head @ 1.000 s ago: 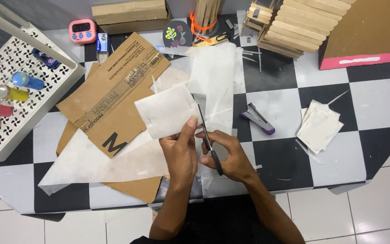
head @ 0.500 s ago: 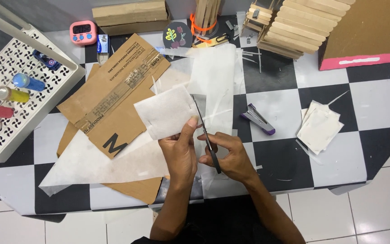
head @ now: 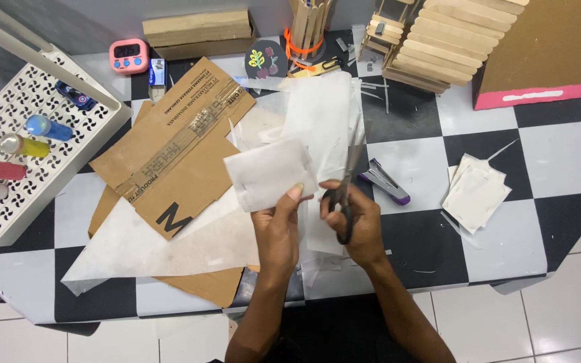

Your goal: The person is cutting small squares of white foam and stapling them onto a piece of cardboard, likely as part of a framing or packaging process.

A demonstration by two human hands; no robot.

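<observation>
White paper piece pinched by left hand, scissors in right hand.

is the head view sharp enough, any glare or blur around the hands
Head view: evenly lit, soft shadows only; left hand, right hand and scissors are sharp; the white paper piece is bright but keeps its edges; mild sheen on the checkered table.

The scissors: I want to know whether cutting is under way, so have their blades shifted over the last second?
Yes. The black-handled scissors in the right hand now point straighter up the table; their tips have swung right, toward the purple stapler, which has stayed put.
</observation>
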